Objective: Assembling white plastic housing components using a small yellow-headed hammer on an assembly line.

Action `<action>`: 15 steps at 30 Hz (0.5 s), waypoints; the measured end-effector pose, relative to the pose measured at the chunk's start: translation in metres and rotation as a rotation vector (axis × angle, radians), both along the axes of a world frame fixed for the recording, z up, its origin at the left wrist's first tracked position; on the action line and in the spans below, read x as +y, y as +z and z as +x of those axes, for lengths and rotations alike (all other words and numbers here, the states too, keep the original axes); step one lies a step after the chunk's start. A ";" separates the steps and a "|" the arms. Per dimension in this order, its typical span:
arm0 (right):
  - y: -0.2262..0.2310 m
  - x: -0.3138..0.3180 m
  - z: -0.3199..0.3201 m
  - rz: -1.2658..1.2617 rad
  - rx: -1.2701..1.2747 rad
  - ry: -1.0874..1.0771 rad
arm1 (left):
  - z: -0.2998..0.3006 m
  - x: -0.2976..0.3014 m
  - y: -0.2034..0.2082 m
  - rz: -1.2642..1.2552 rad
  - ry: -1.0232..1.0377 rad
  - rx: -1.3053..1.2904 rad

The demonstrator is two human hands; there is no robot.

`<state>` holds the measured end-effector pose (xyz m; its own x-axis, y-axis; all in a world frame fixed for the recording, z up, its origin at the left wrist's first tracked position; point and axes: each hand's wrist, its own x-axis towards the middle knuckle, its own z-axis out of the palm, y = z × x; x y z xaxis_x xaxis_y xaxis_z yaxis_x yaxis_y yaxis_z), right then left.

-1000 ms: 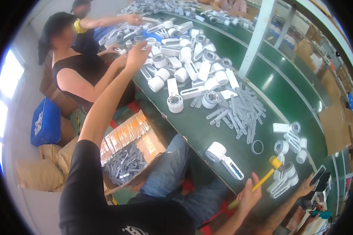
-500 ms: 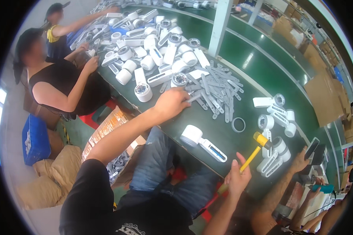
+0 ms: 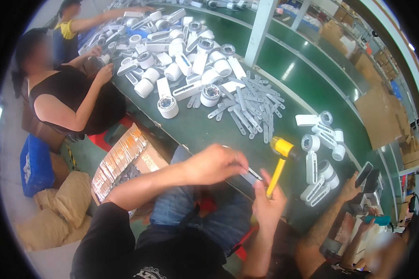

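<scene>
A hammer with a yellow handle and yellow-and-black head (image 3: 282,147) stands up from my right hand (image 3: 269,202), whose fingers are closed round its handle. My left hand (image 3: 214,163) is close by on the left, its fingers bent into a pinch. What it pinches is hidden. Between the hands shows a pale, slotted handle end (image 3: 252,176), near the right thumb and over the table's near edge; the rest of that piece is behind my left hand. Past both hands lies a heap of flat grey strips (image 3: 251,104).
White round-headed handheld units (image 3: 172,72) are heaped at the far left; several more (image 3: 311,144) lie right. A metal post (image 3: 260,35) rises at the far edge. Two people work at left; another person's forearm (image 3: 330,211) reaches in from the right. An open carton (image 3: 125,160) stands below left.
My left hand has drawn back from the grey strips to beside my right hand. The right hand and hammer have moved slightly left and up. The view has shifted a little.
</scene>
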<state>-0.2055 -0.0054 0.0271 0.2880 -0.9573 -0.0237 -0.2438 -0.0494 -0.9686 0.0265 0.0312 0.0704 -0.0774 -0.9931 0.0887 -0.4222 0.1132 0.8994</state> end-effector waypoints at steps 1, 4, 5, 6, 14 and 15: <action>-0.001 0.002 0.003 0.003 0.001 0.005 | -0.007 0.001 -0.002 -0.007 -0.035 0.037; -0.007 -0.001 -0.004 0.073 0.020 -0.090 | -0.005 -0.004 -0.014 -0.241 -0.002 -0.184; 0.001 0.000 -0.004 0.123 -0.001 -0.187 | -0.002 -0.006 -0.017 -0.526 0.049 -0.427; 0.002 -0.003 -0.009 0.163 -0.036 -0.197 | 0.003 -0.006 -0.023 -0.528 0.035 -0.529; -0.018 -0.018 -0.009 0.098 0.078 -0.058 | 0.000 -0.016 -0.062 -0.465 0.036 -0.339; -0.016 -0.020 -0.008 0.115 0.095 -0.045 | 0.001 -0.017 -0.063 -0.492 0.038 -0.334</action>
<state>-0.2134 -0.0251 0.0109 0.2359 -0.9587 -0.1591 -0.3342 0.0737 -0.9396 0.0270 0.0144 0.0071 -0.1459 -0.8441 0.5160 -0.6850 0.4625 0.5629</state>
